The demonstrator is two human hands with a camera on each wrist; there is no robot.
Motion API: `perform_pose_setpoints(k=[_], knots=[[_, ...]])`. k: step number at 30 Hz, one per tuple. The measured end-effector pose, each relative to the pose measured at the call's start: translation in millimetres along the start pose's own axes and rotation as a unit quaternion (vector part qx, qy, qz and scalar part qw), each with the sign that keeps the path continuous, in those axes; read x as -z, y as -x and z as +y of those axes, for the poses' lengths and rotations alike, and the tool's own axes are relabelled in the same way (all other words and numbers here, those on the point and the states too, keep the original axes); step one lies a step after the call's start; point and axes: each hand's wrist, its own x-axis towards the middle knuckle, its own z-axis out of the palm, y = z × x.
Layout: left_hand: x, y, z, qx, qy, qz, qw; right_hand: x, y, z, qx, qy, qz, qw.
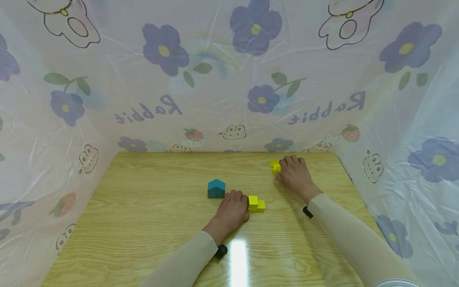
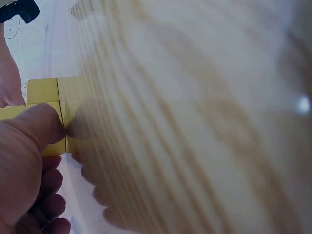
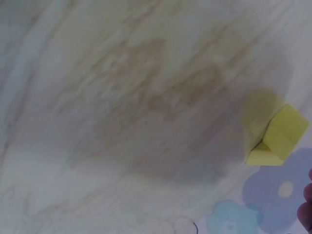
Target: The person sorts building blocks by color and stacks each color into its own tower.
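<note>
My left hand (image 1: 232, 210) rests low over the table beside a small group of yellow blocks (image 1: 253, 203). In the left wrist view, its thumb presses flat on the near face of a yellow block (image 2: 43, 90), and the other fingers curl below and behind. Farther back on the right, my right hand (image 1: 295, 175) reaches down with loosely bent fingers right at two more yellow blocks (image 1: 275, 169). The right wrist view shows these as a cube (image 3: 286, 130) leaning at an angle and a wedge-like piece (image 3: 264, 156), with fingertips (image 3: 306, 209) at the right edge.
A blue house-shaped block group (image 1: 216, 189) stands just left of my left hand. Under everything lies a wood-grain table (image 1: 150, 191), its far edge against a patterned curtain (image 1: 215, 79) that also hangs along both sides.
</note>
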Motion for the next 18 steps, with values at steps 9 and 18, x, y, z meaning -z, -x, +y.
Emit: perform_pose_setpoints(k=[9,18], knots=[[2.1,-0.7,0.2,-0.001,0.000,-0.004,1.0000,-8.1,-4.6,-0.6,-0.024,-0.001,-0.046,0.9987],[0.8,0.5,-0.3,-0.001,-0.003,-0.003,1.0000,-19.5,-3.8,-3.2,-0.034,-0.013,-0.064,0.9973]])
